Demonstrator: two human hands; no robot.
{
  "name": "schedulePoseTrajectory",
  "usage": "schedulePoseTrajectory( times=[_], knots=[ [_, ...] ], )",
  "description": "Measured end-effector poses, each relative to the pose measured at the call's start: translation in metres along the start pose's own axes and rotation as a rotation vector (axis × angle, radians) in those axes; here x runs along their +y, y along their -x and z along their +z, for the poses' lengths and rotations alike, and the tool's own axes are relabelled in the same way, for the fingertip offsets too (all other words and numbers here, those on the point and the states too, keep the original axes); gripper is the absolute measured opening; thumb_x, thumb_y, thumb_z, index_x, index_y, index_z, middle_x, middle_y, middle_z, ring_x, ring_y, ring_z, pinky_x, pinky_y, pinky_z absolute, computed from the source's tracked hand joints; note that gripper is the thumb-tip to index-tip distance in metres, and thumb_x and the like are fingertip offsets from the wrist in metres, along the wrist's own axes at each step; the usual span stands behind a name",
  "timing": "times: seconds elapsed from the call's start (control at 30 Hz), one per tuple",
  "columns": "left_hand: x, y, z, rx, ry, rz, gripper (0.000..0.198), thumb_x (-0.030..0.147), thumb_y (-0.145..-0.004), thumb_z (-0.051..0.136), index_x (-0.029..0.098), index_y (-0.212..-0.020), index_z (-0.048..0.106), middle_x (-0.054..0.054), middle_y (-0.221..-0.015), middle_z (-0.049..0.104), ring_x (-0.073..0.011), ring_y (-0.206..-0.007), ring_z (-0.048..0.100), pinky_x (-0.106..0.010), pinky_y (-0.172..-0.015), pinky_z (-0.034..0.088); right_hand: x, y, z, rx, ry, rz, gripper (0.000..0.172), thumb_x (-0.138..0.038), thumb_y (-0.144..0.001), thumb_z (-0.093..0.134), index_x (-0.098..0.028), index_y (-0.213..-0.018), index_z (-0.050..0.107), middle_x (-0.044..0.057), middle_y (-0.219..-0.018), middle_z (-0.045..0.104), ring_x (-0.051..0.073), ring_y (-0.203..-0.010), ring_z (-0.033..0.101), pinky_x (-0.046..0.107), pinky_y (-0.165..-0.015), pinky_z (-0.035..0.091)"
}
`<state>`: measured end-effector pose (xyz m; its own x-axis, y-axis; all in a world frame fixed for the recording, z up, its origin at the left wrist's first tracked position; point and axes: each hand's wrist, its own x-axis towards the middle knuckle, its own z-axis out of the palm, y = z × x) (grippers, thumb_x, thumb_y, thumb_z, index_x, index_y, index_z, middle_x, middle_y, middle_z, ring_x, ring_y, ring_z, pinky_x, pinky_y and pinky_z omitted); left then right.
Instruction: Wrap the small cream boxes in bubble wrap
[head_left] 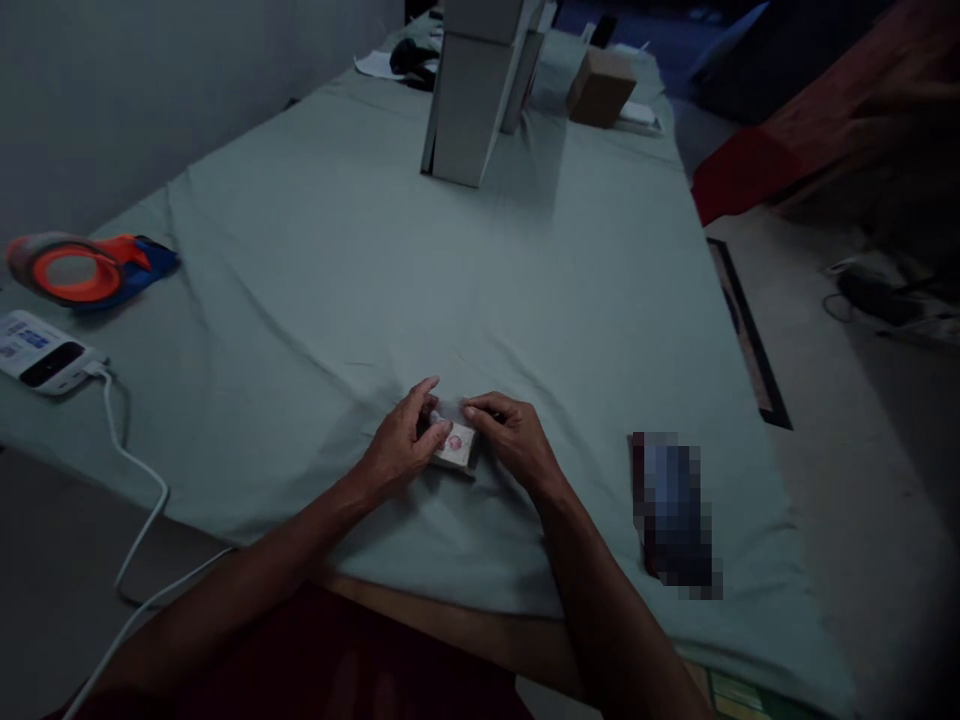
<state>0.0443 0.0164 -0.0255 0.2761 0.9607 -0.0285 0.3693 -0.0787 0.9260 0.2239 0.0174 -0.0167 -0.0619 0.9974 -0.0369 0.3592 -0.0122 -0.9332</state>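
A small pale box with a red round mark [456, 445] lies on the grey-green cloth of the table [360, 280], near its front edge. My left hand [401, 445] grips the box's left side, fingers curled round it. From the right, my right hand [510, 435] holds the box with fingertips pinched at its top edge, where a thin clear wrapping seems to stand up. Both forearms reach in from the bottom of the view.
An orange and blue tape dispenser [79, 270] and a white device [41, 350] with a white cable [135, 470] lie at the left edge. Tall grey cartons [469, 95] and a brown box [600, 88] stand at the far end. A blurred dark object [675, 515] lies right of my hands.
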Motion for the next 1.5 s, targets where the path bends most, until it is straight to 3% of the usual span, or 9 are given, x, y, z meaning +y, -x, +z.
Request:
schedulePoseTrajectory(
  times=[0.1, 0.3, 0.5, 0.63, 0.77, 1.0, 1.13, 1.3, 1.5],
  knots=[
    [-0.002, -0.002, 0.000, -0.027, 0.071, -0.015, 0.061, 0.030, -0.083, 0.057, 0.019, -0.140, 0.039, -0.008, -0.112, 0.060, -0.0140, -0.081, 0.059, -0.027, -0.073, 0.049, -0.002, 0.007, 0.000, 0.000, -0.006, -0.065, 0.019, -0.032, -0.083, 0.058, -0.020, -0.081, 0.073, 0.003, -0.080, 0.068, 0.017, -0.075, 0.062, 0.028, -0.070, 0.046],
    [0.001, -0.005, 0.000, -0.043, 0.031, -0.003, 0.053, 0.028, -0.084, 0.055, 0.019, -0.135, 0.047, -0.004, -0.101, 0.060, -0.0145, -0.081, 0.058, -0.028, -0.075, 0.049, -0.014, 0.018, -0.009, -0.153, 0.168, -0.198, 0.022, -0.032, -0.090, 0.053, -0.022, -0.093, 0.072, 0.005, -0.091, 0.070, 0.020, -0.087, 0.064, 0.033, -0.080, 0.048],
    [0.005, -0.005, 0.001, -0.031, -0.054, 0.100, 0.029, 0.025, -0.087, 0.051, 0.018, -0.113, 0.061, -0.006, -0.100, 0.062, -0.0174, -0.091, 0.058, -0.033, -0.085, 0.048, -0.012, 0.044, 0.000, 0.041, 0.626, -0.426, 0.027, -0.031, -0.091, 0.057, -0.022, -0.115, 0.064, 0.009, -0.109, 0.069, 0.024, -0.098, 0.062, 0.040, -0.085, 0.043],
    [0.005, -0.005, 0.001, -0.015, -0.082, 0.115, 0.018, 0.024, -0.088, 0.050, 0.018, -0.099, 0.063, -0.005, -0.096, 0.063, -0.0179, -0.092, 0.059, -0.032, -0.085, 0.049, -0.012, 0.052, 0.002, 0.017, 0.748, -0.507, 0.027, -0.035, -0.092, 0.056, -0.022, -0.115, 0.061, 0.010, -0.113, 0.068, 0.024, -0.099, 0.061, 0.041, -0.086, 0.041],
    [0.007, 0.004, -0.005, 0.053, -0.086, 0.098, 0.024, 0.023, -0.089, 0.048, 0.017, -0.110, 0.060, -0.005, -0.103, 0.061, -0.0159, -0.088, 0.058, -0.030, -0.080, 0.050, -0.011, 0.053, 0.000, 0.028, 0.821, -0.527, 0.024, -0.032, -0.093, 0.055, -0.021, -0.114, 0.062, 0.011, -0.119, 0.064, 0.025, -0.105, 0.058, 0.042, -0.088, 0.041],
    [0.006, 0.033, -0.012, 0.100, -0.301, 0.377, 0.021, 0.018, -0.086, 0.056, 0.020, -0.105, 0.064, -0.006, -0.098, 0.057, -0.0201, -0.094, 0.054, -0.035, -0.085, 0.048, -0.007, 0.053, -0.001, 0.059, 0.850, -0.545, 0.027, -0.033, -0.093, 0.055, -0.022, -0.117, 0.061, 0.013, -0.128, 0.057, 0.027, -0.115, 0.052, 0.043, -0.092, 0.041],
    [0.001, 0.034, -0.007, 0.092, -0.362, 0.435, 0.021, 0.017, -0.086, 0.056, 0.020, -0.105, 0.066, -0.007, -0.095, 0.057, -0.0209, -0.092, 0.053, -0.036, -0.082, 0.048, -0.009, 0.050, 0.000, 0.055, 0.831, -0.561, 0.024, -0.030, -0.093, 0.055, -0.020, -0.114, 0.062, 0.013, -0.127, 0.059, 0.028, -0.118, 0.050, 0.044, -0.094, 0.039],
    [-0.001, 0.031, -0.006, 0.090, -0.359, 0.453, 0.020, 0.016, -0.087, 0.055, 0.017, -0.103, 0.067, -0.007, -0.091, 0.057, -0.0212, -0.088, 0.053, -0.035, -0.078, 0.048, -0.014, 0.039, -0.002, -0.011, 0.648, -0.539, 0.016, -0.031, -0.091, 0.058, -0.019, -0.102, 0.062, 0.009, -0.109, 0.067, 0.024, -0.106, 0.057, 0.038, -0.088, 0.040],
    [-0.004, 0.032, -0.002, 0.129, -0.323, 0.452, 0.022, 0.016, -0.088, 0.054, 0.019, -0.106, 0.066, -0.007, -0.093, 0.057, -0.0206, -0.089, 0.055, -0.034, -0.079, 0.049, -0.018, 0.022, 0.002, 0.003, 0.595, -0.356, 0.008, -0.023, -0.088, 0.054, -0.021, -0.085, 0.061, 0.005, -0.086, 0.069, 0.022, -0.084, 0.061, 0.035, -0.079, 0.039]
  ],
)
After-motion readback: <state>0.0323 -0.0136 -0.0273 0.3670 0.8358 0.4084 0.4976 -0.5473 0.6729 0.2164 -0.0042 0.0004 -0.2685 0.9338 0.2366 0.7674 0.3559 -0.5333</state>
